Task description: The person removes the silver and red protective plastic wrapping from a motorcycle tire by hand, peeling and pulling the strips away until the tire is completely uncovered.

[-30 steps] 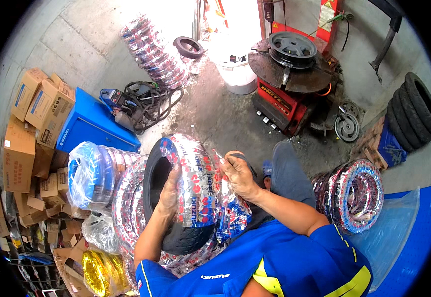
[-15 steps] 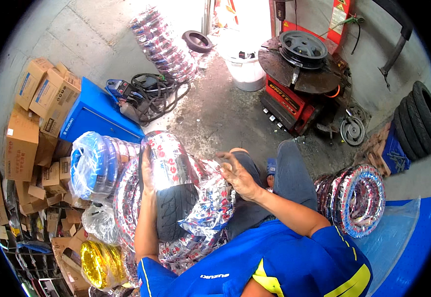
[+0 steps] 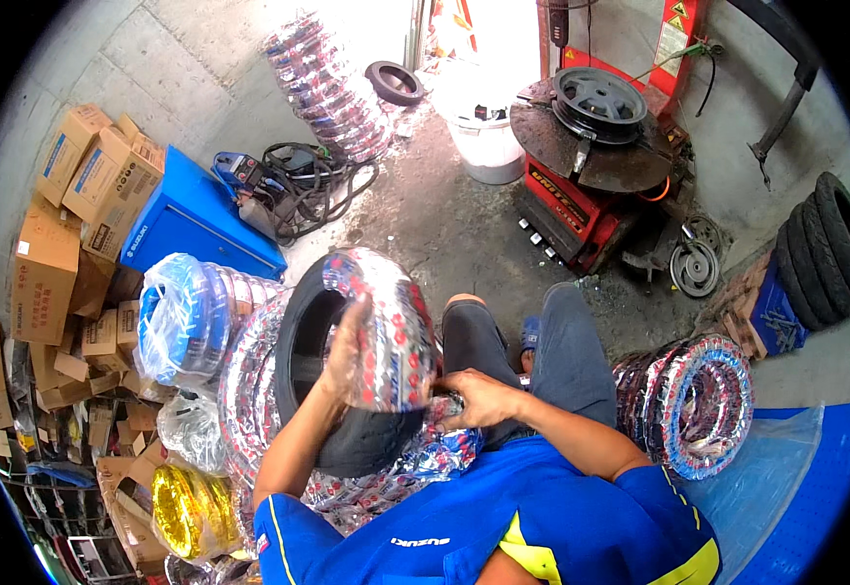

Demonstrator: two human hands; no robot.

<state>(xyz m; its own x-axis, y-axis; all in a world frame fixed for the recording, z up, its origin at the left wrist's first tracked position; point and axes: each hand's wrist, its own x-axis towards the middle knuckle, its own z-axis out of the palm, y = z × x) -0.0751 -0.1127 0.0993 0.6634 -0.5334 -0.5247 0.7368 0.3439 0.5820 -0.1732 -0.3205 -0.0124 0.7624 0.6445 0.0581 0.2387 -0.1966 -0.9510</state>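
Note:
A black tire (image 3: pixel 371 447) leans in front of my lap, its hollow inside showing on the left. Silvery plastic wrapping film (image 3: pixel 395 336) with red and blue print still covers its upper right part, while the lower tread is bare. My left hand (image 3: pixel 344 356) is closed on the tire's wrapped near rim, slightly blurred. At the tire's right side, my right hand (image 3: pixel 483 398) has its fingers bent together on the loose edge of the film. Crumpled film (image 3: pixel 444 456) hangs below, against my thigh.
Wrapped tires (image 3: pixel 249 366) are stacked to the left, beside blue-wrapped (image 3: pixel 176 312) and gold-wrapped ones (image 3: pixel 186 512). More wrapped tires (image 3: pixel 703 409) stand at right. Ahead are a tire changer (image 3: pixel 581 210) bearing a wheel, a white bucket (image 3: pixel 485 151) and a blue cabinet (image 3: pixel 200 229).
The tire has turned so its hollow inside now shows. My left hand has moved right across its rim. My right hand has dropped lower and closed on the film.

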